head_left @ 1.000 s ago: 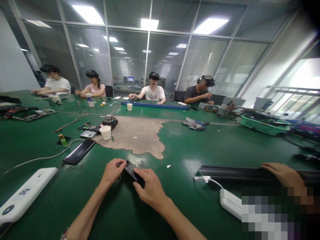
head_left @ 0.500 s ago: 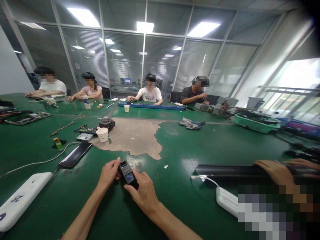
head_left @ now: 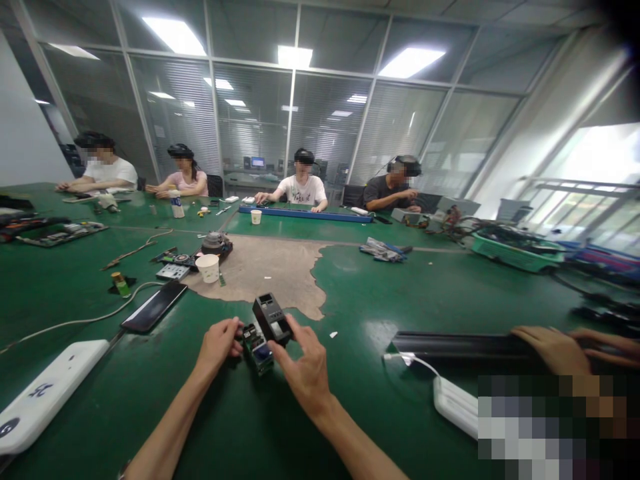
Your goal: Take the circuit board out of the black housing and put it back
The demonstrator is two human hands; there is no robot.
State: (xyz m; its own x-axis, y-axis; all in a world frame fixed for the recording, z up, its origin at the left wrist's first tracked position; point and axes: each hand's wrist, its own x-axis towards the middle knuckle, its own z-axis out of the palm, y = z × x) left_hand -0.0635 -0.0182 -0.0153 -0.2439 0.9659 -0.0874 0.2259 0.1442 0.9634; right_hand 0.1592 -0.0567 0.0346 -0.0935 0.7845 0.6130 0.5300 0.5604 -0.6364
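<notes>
My right hand (head_left: pixel 306 353) pinches a black plastic cover (head_left: pixel 271 316) with rectangular cut-outs, tilted and lifted off the device beneath it. My left hand (head_left: pixel 223 341) has its fingers closed on the left edge of that small electronic device (head_left: pixel 258 352), whose green circuit board and bluish screen now lie bare. Both pieces are just above the green table (head_left: pixel 360 407), close together, the cover up and to the right of the board.
A phone (head_left: pixel 155 307) and a white power bank (head_left: pixel 50 393) lie at left. A paper cup (head_left: pixel 208 268) stands by loose electronic parts. At right, another person's hand (head_left: pixel 553 347) rests on a long black bar (head_left: pixel 460 348). Gloves (head_left: pixel 384 249) lie further back.
The cover has come off the device: my right hand has raised it up and away, baring the circuit board. My left hand still grips the device. The view has shifted slightly.
</notes>
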